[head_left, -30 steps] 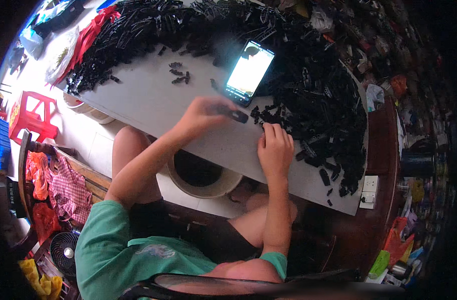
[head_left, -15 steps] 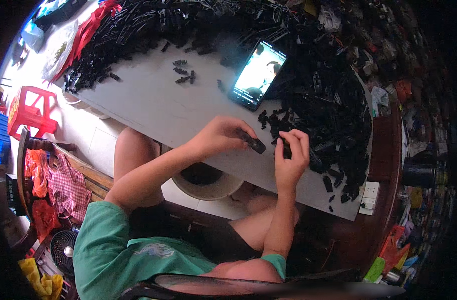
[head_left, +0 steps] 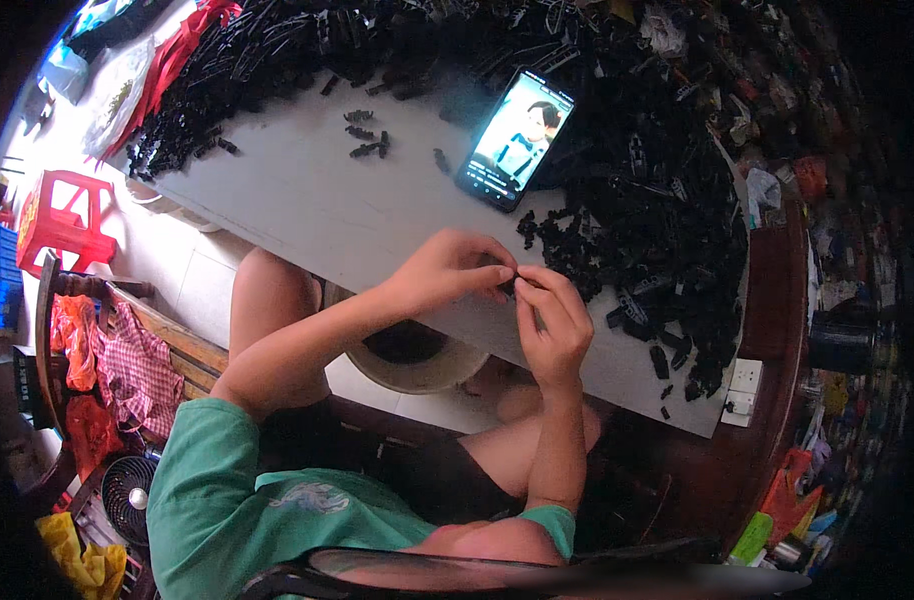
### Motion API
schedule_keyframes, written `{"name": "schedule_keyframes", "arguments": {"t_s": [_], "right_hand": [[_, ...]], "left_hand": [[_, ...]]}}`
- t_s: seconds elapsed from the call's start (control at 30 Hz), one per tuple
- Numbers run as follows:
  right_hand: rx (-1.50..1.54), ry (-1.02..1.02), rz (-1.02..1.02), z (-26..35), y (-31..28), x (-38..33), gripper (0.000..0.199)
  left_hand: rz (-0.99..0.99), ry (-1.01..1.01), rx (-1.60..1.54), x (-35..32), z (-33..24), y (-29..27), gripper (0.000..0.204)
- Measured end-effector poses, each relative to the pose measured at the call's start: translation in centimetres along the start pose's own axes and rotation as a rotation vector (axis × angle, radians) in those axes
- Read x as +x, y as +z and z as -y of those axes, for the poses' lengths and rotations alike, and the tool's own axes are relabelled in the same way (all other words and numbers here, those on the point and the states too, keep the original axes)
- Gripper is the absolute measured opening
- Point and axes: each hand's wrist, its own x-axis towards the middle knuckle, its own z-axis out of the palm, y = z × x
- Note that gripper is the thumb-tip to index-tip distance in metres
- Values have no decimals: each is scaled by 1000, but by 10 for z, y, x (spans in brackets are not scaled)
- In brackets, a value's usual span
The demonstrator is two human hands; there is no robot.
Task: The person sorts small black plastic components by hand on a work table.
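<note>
Over the near edge of the pale table (head_left: 307,220), my left hand (head_left: 452,270) is closed on a small black part (head_left: 509,284), mostly hidden by the fingers. The fingertips of my right hand (head_left: 552,325) pinch together against the same part, touching the left fingertips. A heap of black plastic parts (head_left: 617,230) lies just beyond and to the right of my hands. Several loose black pieces (head_left: 365,140) rest apart on the table, farther off to the left. A phone (head_left: 517,140) with a lit screen lies at the edge of the heap.
Below the table edge, by my knees, stands a round pale bucket (head_left: 457,370) with a dark inside. A red plastic stool (head_left: 67,220) and a wooden chair (head_left: 192,360) are at the left. A white power socket (head_left: 742,390) sits beyond the table's right corner.
My right hand has moved left to meet the left one, and its fingers have closed on the black part. The phone's screen picture is different.
</note>
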Motion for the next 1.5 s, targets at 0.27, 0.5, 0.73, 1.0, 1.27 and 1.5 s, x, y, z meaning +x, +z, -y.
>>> {"name": "schedule_keyframes", "arguments": {"t_s": [0.27,0.5,0.73,1.0,1.27,1.5], "right_hand": [[-14,63,61,-2,-2,2,21],[520,621,218,-6,9,-9,23],[626,649,249,-7,0,-10,25],[351,392,205,-5,1,-5,30],[248,-50,525,18,23,-14,28],[142,-120,588,11,22,-11,27]], "left_hand": [[-18,110,202,-2,-9,-1,21],[-24,247,346,-10,-21,2,19],[86,202,171,-16,-33,-2,20],[115,236,222,-11,-31,-10,21],[-561,500,1118,8,-54,-88,21],[-791,510,1491,71,-73,-115,35]]}}
